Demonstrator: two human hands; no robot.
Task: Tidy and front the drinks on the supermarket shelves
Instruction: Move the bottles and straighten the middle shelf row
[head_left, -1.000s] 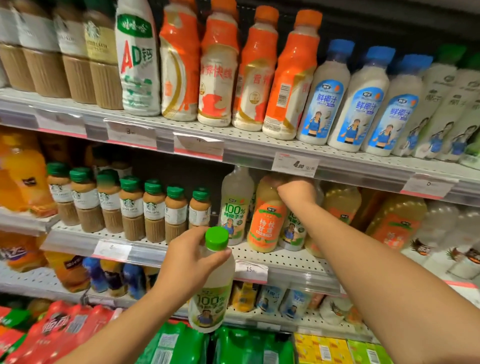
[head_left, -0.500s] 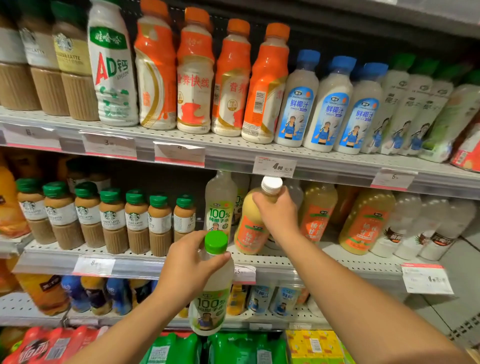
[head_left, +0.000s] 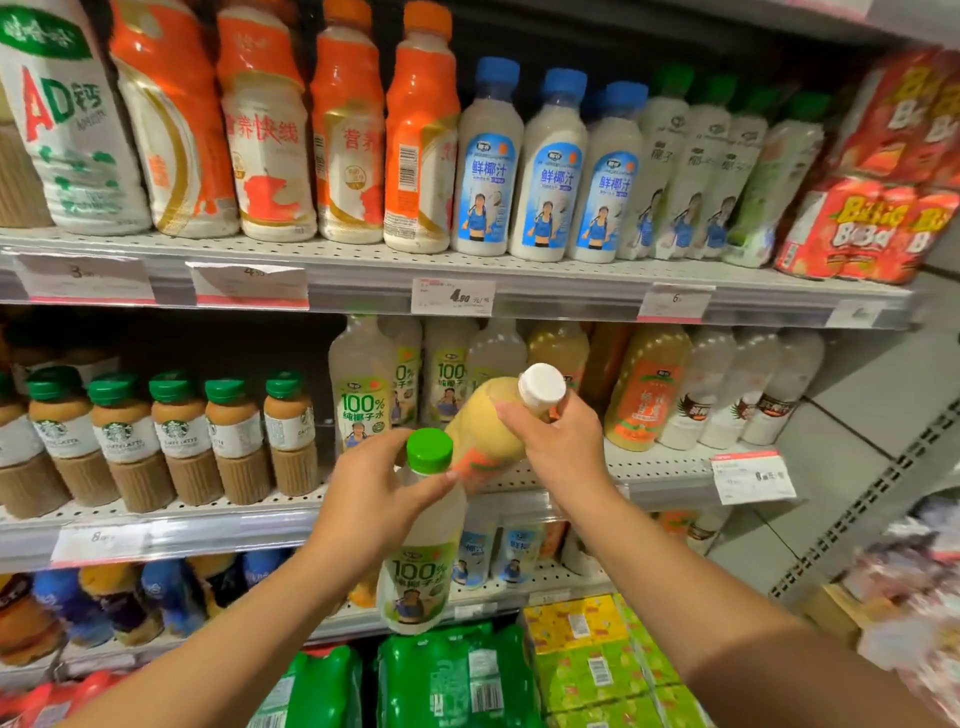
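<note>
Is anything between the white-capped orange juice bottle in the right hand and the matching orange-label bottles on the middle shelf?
Nothing visible blocks it. The right hand holds the orange juice bottle tilted in front of the shelf, left of the orange-label bottles, with open air between them.

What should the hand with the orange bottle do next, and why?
Probably carry the orange bottle rightward to the matching orange-label bottles on the middle shelf. The right hand holds it tilted, off the shelf, before the coconut water row, where it doesn't match. The left hand holds a green-cap bottle.
</note>
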